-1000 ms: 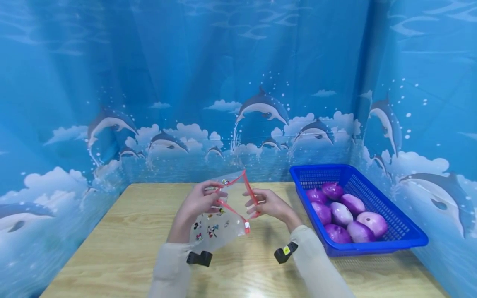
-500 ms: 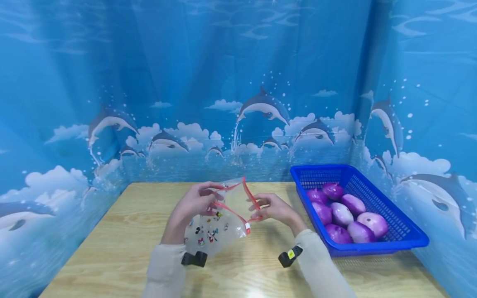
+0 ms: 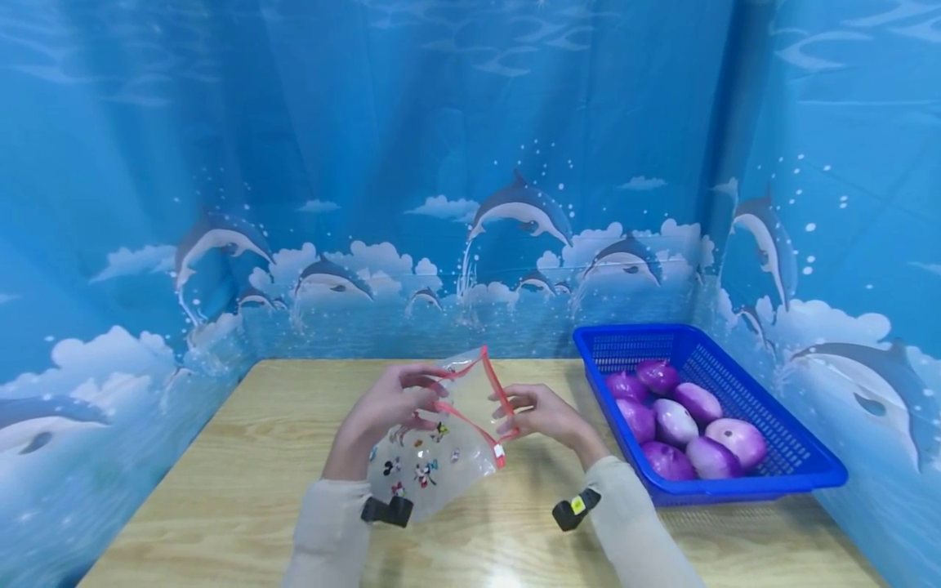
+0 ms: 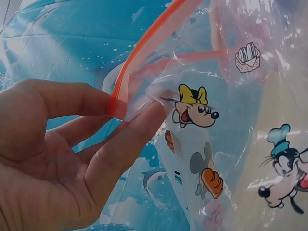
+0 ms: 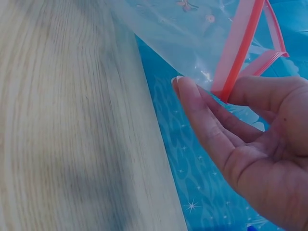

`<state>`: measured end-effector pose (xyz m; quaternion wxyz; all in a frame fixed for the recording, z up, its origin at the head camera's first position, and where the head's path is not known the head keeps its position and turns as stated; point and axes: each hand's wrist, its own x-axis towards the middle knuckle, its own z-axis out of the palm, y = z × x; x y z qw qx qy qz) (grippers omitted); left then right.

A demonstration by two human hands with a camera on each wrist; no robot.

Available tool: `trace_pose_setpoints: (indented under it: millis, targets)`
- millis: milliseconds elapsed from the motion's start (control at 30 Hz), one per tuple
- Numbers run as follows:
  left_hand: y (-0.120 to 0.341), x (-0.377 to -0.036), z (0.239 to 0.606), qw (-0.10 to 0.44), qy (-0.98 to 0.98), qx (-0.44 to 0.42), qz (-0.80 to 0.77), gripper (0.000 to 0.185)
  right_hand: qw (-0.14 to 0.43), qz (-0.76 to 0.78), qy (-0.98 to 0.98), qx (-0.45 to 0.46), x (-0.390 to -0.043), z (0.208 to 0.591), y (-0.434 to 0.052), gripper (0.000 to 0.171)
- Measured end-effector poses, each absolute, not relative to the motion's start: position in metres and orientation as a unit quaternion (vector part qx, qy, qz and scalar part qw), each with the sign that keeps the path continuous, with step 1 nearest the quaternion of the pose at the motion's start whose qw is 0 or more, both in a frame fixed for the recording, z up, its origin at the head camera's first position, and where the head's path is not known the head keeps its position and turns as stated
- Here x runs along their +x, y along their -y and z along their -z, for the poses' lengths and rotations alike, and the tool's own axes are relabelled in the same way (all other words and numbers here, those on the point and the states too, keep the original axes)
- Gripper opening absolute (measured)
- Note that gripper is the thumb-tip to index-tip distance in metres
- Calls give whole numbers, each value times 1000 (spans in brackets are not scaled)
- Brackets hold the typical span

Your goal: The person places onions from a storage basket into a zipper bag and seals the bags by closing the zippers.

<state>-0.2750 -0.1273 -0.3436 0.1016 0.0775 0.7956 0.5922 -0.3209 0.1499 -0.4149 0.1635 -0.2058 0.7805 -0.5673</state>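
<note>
A clear zip bag (image 3: 470,461) with cartoon prints hangs over the table between the hands, its mouth spread wide. At the left side of the mouth, my left hand (image 3: 384,412) pinches the red zip edge (image 4: 126,94) between thumb and fingers. On the opposite side, my right hand (image 3: 546,414) holds the rim. Its thumb and fingers meet at the red strip (image 5: 236,57) in the right wrist view. A white slider (image 3: 499,451) sits at the near corner of the mouth. No contents show through the film.
To the right stands a blue plastic basket (image 3: 735,487) holding several purple onions (image 3: 673,423). The wooden table (image 3: 243,457) extends below both hands. A blue curtain (image 3: 382,163) with dolphins surrounds the table at the back and sides.
Both hands have lowered a little and moved slightly apart, keeping hold of the bag's rim. The bag's slider corner has shifted slightly right. Basket and onions have stayed put.
</note>
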Motion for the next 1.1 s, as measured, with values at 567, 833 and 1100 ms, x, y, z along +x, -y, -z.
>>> trace_pose_setpoints:
  millis: [567,833,1100]
  targets:
    - [126,-273,345,75,-806,57,-585,36,154,586,-764,-222,-318,415,-153,44]
    - [120,-274,348,77,-810,54,-579,33,135,595,-763,-215,-310,419,-156,42]
    - [118,-272,349,78,-817,46,-569,32,137,602,-758,-210,-307,423,-152,43]
